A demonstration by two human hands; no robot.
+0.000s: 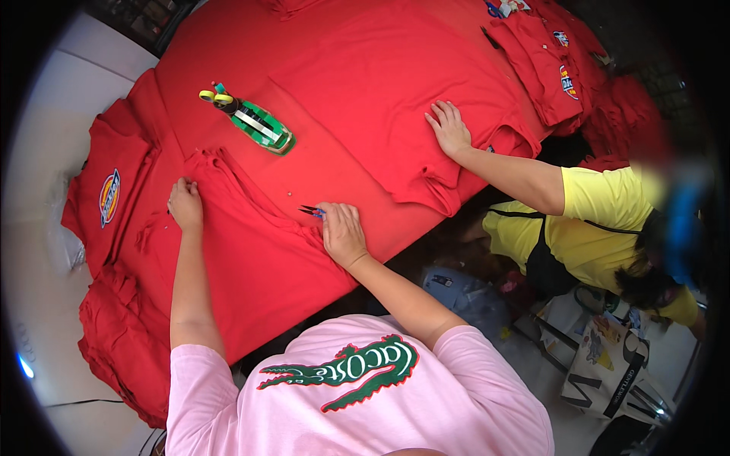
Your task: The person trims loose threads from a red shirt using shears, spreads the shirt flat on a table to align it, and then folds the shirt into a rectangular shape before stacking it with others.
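A red T-shirt (251,247) lies spread on the red-covered table (357,220) before me. My left hand (185,205) is at its left part, fingertips curled together on the fabric. My right hand (344,232) rests on the shirt's right part, with small blue-handled thread snips (312,210) under its fingers. The dark blades of the snips point left. Ahead of my hands stands a green holder (277,138) with yellow-handled scissors (217,97) in it.
On the right, a co-worker's hand (449,129) lies flat on another red shirt (388,106). Folded red shirts (536,68) sit at the far right. Another red shirt with a patch (125,171) and a crumpled red heap (122,342) are at the left edge.
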